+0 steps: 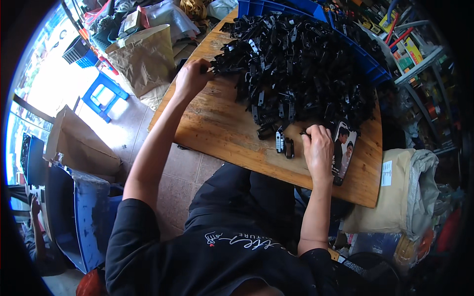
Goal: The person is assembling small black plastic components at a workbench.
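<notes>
A large heap of small black plastic parts (301, 69), some with shiny metal strips, covers much of the wooden table (212, 118). At the heap's left edge is my left hand (191, 78), its fingers curled in against the outermost parts; what they grip is hidden. My right hand (320, 148) is low over the table near the heap's front edge, fingers bent together, with a bit of something dark at the tips. Just left of it lie two separate parts, one with a silvery face (280, 141) and one dark (289, 148). A phone (344, 153) with a lit screen lies beside my right hand.
Blue plastic crates (363, 56) border the heap at the back and right. A brown paper sack (140, 61) and blue stool (104, 93) stand left of the table. An open cardboard box (81, 143) is nearer. On the right are a tan sack (395, 192) and a shelf rack (419, 64).
</notes>
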`<state>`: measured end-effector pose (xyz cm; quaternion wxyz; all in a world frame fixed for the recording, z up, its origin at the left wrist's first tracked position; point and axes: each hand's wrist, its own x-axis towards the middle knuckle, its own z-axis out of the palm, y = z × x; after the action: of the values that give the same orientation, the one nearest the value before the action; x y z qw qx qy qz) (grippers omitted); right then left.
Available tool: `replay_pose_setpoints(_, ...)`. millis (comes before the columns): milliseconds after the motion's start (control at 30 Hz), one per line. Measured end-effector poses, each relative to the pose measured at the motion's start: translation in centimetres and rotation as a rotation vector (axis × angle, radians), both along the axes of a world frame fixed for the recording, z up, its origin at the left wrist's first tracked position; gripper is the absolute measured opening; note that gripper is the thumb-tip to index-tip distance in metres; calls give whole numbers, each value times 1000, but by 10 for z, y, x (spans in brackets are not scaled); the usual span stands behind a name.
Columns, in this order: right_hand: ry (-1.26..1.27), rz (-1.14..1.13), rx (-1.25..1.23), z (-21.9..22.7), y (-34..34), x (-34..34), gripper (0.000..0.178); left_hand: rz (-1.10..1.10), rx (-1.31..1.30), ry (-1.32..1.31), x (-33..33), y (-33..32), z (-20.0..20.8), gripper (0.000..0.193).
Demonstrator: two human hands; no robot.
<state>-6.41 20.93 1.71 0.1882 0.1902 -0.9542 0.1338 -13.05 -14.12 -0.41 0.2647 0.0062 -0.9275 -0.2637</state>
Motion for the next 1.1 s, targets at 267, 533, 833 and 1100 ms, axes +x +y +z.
replay_pose_setpoints(267,-333,79,-637,9,4,29,29,-17,208,60,38,8,11,23)
replay_pose_setpoints(533,-361,223,-1009,-2,-10,47,11,-333,1397,-287,117,114,27,27)
replay_pose_setpoints(833,-70,22,-306,10,-3,43,7,-380,1558,-390,128,146,22,27)
replay_pose_setpoints(1100,-48,-79,-239,-1,-8,46,23,-404,1565,-344,131,144,18,26)
